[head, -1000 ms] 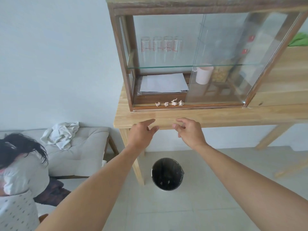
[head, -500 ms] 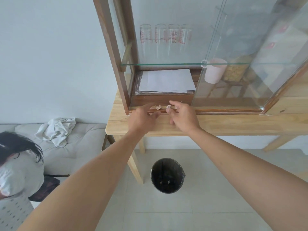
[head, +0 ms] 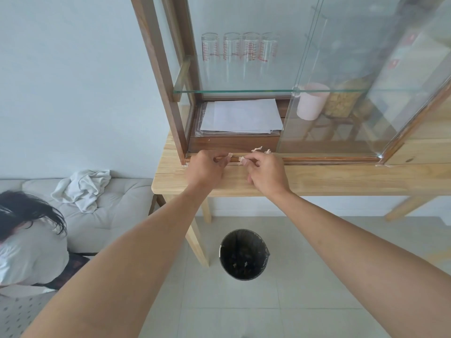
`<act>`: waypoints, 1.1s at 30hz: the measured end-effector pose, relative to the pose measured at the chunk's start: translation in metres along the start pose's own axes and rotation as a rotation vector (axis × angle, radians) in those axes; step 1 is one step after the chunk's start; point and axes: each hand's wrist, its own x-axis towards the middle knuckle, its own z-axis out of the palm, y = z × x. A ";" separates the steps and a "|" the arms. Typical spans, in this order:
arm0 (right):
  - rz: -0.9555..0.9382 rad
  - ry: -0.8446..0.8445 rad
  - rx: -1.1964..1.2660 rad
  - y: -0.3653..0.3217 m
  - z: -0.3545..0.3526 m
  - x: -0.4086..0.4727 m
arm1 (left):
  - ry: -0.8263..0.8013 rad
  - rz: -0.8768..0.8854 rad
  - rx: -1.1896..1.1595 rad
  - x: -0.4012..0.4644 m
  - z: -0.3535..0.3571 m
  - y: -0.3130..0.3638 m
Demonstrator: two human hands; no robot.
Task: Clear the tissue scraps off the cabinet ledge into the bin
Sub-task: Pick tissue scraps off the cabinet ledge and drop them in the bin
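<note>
Both hands have closed: left hand [head: 205,167] fingers pinch one scrap [head: 229,155], right hand [head: 264,170] another [head: 241,159]. Two scraps [head: 256,149] remain on the ledge [head: 317,158]; bin [head: 244,254] stands below the bench [head: 341,179].

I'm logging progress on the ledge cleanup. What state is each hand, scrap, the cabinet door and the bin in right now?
Left hand: pinching a tissue scrap at the ledge.
Right hand: pinching another scrap.
Two remaining scraps: lying loose on the cabinet ledge.
Glass door: slid aside, left half open.
Bin: upright on the floor, lined, scraps inside.
</note>
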 end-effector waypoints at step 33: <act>0.297 -0.144 -0.058 0.126 0.028 -0.143 | -0.280 -0.131 -0.001 -0.128 0.060 -0.102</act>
